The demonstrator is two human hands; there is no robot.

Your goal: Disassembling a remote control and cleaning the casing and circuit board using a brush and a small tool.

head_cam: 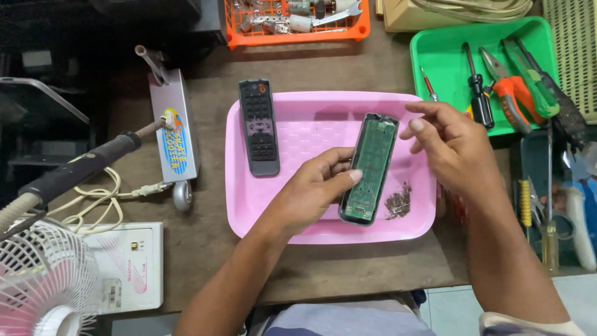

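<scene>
My left hand grips the left edge of an opened remote back shell with a green circuit board facing up, held over the pink tray. My right hand hovers just right of the board's top end, fingers spread and holding nothing. The remote's black button cover lies across the tray's left rim. A small pile of dark debris sits in the tray beside the board's lower end.
A green tray at the right holds screwdrivers and orange-handled pliers. An orange basket of parts stands at the back. A soldering iron, its grey stand, a white fan and a white box are at the left.
</scene>
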